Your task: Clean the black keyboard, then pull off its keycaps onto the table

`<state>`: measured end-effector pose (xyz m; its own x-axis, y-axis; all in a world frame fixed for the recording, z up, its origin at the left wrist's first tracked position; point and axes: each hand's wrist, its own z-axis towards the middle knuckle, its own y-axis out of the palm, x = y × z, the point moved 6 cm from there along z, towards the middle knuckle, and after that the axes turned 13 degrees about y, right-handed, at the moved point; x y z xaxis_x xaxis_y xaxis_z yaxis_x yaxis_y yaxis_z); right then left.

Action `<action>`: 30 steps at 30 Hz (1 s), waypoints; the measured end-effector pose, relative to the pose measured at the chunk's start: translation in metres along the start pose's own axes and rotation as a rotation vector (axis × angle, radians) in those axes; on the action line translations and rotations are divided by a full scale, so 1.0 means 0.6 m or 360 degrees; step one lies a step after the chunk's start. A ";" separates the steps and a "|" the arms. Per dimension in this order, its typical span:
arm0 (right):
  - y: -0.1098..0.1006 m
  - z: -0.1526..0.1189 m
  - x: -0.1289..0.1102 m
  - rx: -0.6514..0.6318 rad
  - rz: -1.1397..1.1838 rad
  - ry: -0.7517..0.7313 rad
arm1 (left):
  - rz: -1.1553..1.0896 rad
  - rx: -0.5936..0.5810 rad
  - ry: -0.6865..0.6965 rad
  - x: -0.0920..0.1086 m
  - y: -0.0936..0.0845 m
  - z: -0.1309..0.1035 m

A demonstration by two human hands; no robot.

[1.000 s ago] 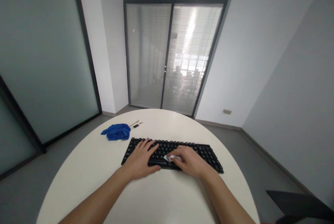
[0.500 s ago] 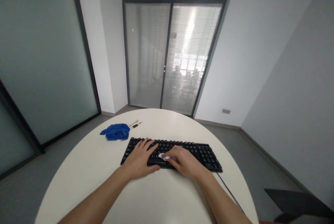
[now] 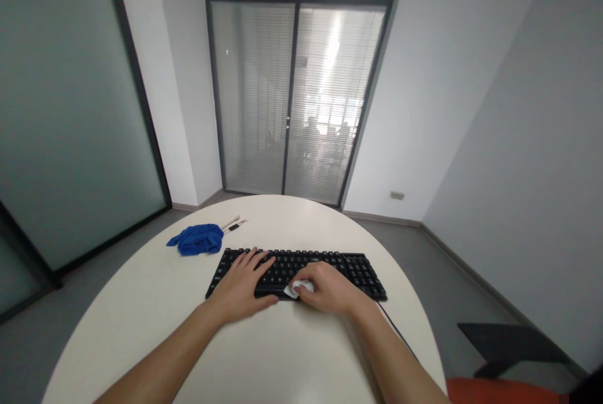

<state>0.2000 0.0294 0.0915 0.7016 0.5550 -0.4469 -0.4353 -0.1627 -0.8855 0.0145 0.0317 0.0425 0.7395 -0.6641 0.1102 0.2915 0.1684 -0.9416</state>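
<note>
A black keyboard (image 3: pixel 365 271) lies across the round white table. My left hand (image 3: pixel 240 288) rests with spread fingers on its left part, the thumb along the front edge. Near the middle of the keyboard's front edge, my right hand (image 3: pixel 325 288) pinches a crumpled white wipe (image 3: pixel 303 286) between thumb and fingers, against the keys. The palm hides some of the keys below it.
A blue cloth (image 3: pixel 200 239) lies at the table's left, beside a thin white stick and a small dark-handled tool (image 3: pixel 234 227). A cable (image 3: pixel 398 332) runs under my right forearm. An orange and black chair (image 3: pixel 509 388) stands at the lower right.
The view has turned slightly right, so the scene sits further left. My right hand has curled more around the white wipe, and more of the wipe shows. My left hand stays on the keyboard.
</note>
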 end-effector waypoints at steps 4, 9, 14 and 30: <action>0.006 0.001 0.000 0.0042 0.0006 -0.0007 | 0.0055 0.0003 0.0004 -0.002 0.004 0.004; 0.011 0.000 -0.016 0.0167 0.0028 -0.0187 | 0.0076 0.0030 0.0005 -0.004 0.010 0.008; 0.026 0.003 -0.026 0.0129 -0.0122 -0.0259 | 0.0079 0.0065 0.0009 -0.003 0.008 0.009; 0.040 0.008 -0.017 0.0190 -0.0248 -0.0271 | 0.0097 0.0085 0.0020 -0.005 0.010 0.009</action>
<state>0.1794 0.0240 0.0753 0.6646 0.6969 -0.2693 -0.3998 0.0272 -0.9162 0.0174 0.0385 0.0383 0.7492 -0.6605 0.0486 0.2785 0.2475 -0.9280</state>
